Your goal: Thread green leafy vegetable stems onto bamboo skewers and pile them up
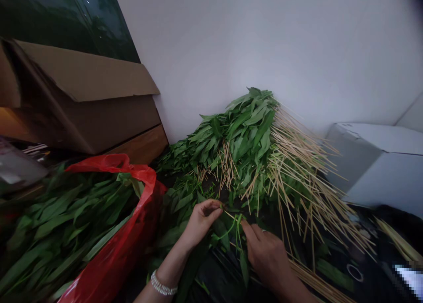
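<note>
My left hand [200, 221] is closed in a pinch on a thin bamboo skewer [229, 215] with green leafy stems on it. My right hand [264, 252] pinches the green stems [234, 228] at the same spot, fingers pressed together. A pearl bracelet [161, 285] circles my left wrist. Just beyond both hands rises a tall pile of skewered greens [244, 135], their pale sticks fanning out to the right [297, 175].
A red plastic bag [132, 245] full of loose green leaves [62, 228] sits at the left. Cardboard boxes [89, 100] stand behind it. A white box [380, 162] is at the right, against a white wall [264, 38]. More skewers [317, 281] lie at the lower right.
</note>
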Motion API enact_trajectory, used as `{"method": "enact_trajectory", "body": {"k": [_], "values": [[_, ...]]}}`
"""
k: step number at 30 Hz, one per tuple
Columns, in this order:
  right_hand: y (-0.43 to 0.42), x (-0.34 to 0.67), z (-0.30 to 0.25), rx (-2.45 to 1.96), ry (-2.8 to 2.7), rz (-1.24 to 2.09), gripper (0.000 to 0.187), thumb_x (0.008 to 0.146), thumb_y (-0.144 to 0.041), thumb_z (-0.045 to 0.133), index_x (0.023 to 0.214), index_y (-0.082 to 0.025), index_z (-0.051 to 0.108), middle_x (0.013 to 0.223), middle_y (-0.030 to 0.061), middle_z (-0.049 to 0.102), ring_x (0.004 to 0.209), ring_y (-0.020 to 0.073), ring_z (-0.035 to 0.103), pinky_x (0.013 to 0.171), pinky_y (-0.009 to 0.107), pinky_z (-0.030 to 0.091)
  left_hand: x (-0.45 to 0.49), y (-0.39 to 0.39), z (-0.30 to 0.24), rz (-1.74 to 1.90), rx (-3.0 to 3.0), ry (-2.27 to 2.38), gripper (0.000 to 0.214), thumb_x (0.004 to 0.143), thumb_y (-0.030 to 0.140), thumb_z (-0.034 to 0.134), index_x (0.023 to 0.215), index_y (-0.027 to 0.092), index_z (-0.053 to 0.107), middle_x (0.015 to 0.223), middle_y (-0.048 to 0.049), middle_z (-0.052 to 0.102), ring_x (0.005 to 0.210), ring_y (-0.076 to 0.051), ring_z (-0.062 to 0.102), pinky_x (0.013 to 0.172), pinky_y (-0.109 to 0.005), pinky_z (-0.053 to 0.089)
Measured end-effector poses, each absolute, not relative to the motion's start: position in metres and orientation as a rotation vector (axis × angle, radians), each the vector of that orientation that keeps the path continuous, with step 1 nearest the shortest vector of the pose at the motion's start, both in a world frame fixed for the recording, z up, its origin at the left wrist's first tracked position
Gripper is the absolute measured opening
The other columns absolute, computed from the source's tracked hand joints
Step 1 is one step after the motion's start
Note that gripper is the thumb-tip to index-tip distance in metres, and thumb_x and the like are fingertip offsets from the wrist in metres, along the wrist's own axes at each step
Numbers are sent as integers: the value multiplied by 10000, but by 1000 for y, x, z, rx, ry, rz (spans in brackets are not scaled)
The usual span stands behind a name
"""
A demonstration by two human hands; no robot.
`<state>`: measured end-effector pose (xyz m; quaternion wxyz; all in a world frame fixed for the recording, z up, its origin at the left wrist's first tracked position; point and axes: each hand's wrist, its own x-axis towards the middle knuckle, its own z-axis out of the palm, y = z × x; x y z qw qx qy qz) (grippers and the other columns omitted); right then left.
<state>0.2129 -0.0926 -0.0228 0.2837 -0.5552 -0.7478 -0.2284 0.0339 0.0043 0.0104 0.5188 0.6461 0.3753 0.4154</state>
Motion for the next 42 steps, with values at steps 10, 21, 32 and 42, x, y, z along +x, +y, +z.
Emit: {"method": "enact_trajectory", "body": {"k": [10, 21, 32, 42], "values": [[-93, 214, -22, -1481, -1997, -627, 349, 805, -46, 378, 1111, -126, 524, 679, 7, 558, 511, 125, 490, 524, 280, 295, 37, 0, 10, 1032, 1777, 1090, 195, 732, 269, 693, 899, 177, 733, 832, -49, 740, 788, -208, 661, 781, -301, 500], [-92, 213, -25, -1522, -1999, -653, 349, 803, -43, 389, 1114, -134, 519, 680, 2, 553, 503, 132, 495, 525, 287, 286, 36, 1, 6, 1072, 1789, 1111, 133, 714, 281, 702, 795, 183, 742, 806, -49, 742, 757, -211, 663, 750, -303, 511], [-92, 214, -25, -1506, -2012, -646, 361, 793, -38, 387, 1111, -119, 535, 678, 8, 556, 505, 129, 502, 517, 278, 303, 37, 0, 5, 1083, 1789, 1104, 151, 710, 310, 702, 793, 191, 744, 785, -43, 741, 739, -210, 663, 729, -304, 517], [-93, 213, -28, -1533, -2039, -688, 377, 773, -27, 415, 1123, -113, 524, 689, 13, 581, 495, 131, 512, 511, 284, 303, 36, -2, 4, 1075, 2056, 1139, 122, 778, 281, 649, 838, 226, 739, 813, -45, 735, 759, -210, 654, 737, -314, 479]]}}
